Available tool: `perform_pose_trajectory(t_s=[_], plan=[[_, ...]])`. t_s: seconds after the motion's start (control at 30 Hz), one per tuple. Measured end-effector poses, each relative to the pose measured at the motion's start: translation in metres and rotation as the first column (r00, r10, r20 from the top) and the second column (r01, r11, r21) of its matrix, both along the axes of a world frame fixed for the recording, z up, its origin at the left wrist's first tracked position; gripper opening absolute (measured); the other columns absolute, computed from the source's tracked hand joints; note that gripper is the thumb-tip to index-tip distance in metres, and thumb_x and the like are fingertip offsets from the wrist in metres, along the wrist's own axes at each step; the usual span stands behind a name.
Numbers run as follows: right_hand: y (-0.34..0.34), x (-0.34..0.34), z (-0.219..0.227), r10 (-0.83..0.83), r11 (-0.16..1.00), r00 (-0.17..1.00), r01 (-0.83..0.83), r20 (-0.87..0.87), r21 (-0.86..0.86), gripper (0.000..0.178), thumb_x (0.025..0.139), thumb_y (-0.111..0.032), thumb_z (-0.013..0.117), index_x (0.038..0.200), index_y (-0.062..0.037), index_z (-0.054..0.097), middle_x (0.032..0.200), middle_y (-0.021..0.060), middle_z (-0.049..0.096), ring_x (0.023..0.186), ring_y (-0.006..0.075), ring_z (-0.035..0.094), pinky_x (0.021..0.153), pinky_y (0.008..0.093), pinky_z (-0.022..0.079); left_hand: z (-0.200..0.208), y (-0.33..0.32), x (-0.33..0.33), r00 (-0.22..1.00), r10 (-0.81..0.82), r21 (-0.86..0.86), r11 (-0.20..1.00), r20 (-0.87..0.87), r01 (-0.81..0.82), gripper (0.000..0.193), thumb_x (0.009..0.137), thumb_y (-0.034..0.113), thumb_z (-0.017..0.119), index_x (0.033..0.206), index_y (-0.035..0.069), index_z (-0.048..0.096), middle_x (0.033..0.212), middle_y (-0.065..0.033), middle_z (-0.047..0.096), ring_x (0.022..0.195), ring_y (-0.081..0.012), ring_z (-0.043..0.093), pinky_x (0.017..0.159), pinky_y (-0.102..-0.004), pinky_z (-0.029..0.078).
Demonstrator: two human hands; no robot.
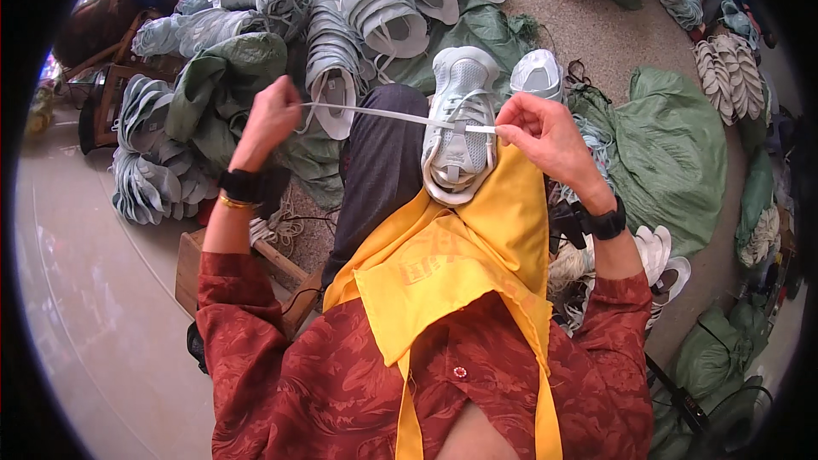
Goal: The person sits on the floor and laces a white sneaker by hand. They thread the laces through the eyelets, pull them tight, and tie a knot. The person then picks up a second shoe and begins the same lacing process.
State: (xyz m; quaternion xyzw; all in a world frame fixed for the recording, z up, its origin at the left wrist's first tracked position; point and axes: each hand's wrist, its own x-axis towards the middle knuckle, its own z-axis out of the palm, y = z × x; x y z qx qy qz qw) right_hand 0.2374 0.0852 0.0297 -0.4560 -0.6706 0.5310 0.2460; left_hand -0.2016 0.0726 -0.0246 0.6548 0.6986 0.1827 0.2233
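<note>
A pale grey shoe (460, 119) sits just above the frame's centre, toe pointing up, heel resting on a yellow cloth (477, 247) that drapes down the person's front; beside it on the left runs a dark trouser leg (379, 162). A flat white lace (383, 114) stretches taut across the shoe's upper, from left of centre to right of centre, passing through the eyelets.

The left hand (271, 119) is left of centre, raised, its fingers pinched together on the lace's left end; a black watch (239, 183) and a thin gold bangle circle that wrist. The right hand (545, 135) is right of centre, touching the shoe's side, its fingers clamped on the lace's other end; a black watch (607, 223) sits on that wrist too. Both sleeves are dark red with a leaf pattern.

Across the top of the frame lie stacks of pale shoe uppers (375, 8), fanned in rows; more stacks (149, 162) pile at the left edge; a white shoe (537, 75) lies just to the right of the held one. Green sacks (673, 162) spread over the floor at right and upper left; a bundle of soles (728, 77) sits at upper right; a wooden box (192, 264) stands at lower left beside a smooth pale floor (94, 290).
</note>
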Motion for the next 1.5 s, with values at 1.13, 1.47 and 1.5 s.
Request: perform_pose_trajectory(t_s=[1.13,1.47,1.5], plan=[[-0.01,0.008,0.001,0.003,0.933,0.947,-0.119,0.322,0.339,0.01,0.089,-0.006,0.071,0.095,0.0001,0.067,0.084,0.0143,0.07,0.074,0.0282,0.07,0.066,0.0363,0.055,0.033,-0.018,0.147,0.872,-0.29,-0.151,0.915,0.394,0.373,0.018,0.09,0.008,0.073,0.088,-0.001,0.057,0.07,-0.0081,0.055,0.062,-0.0147,0.051,0.06,-0.0317,0.044],[-0.026,0.006,0.025,-0.084,0.645,0.941,-0.199,0.327,0.737,0.016,0.085,0.003,0.07,0.1,-0.0007,0.066,0.089,0.0097,0.066,0.08,0.0302,0.069,0.068,0.0383,0.056,0.045,-0.008,0.189,0.767,-0.505,0.234,0.863,0.396,0.448,0.025,0.085,0.004,0.072,0.107,0.004,0.061,0.077,-0.008,0.052,0.065,-0.0185,0.053,0.06,-0.0339,0.044],[-0.028,0.005,0.029,-0.074,0.623,0.943,-0.21,0.324,0.753,0.017,0.084,0.004,0.07,0.1,-0.0005,0.066,0.089,0.0093,0.066,0.08,0.0299,0.069,0.068,0.0382,0.056,0.045,-0.006,0.198,0.714,-0.522,0.218,0.85,0.467,0.479,0.029,0.084,0.004,0.073,0.111,0.004,0.061,0.076,-0.0072,0.051,0.064,-0.0169,0.052,0.061,-0.0328,0.044]])
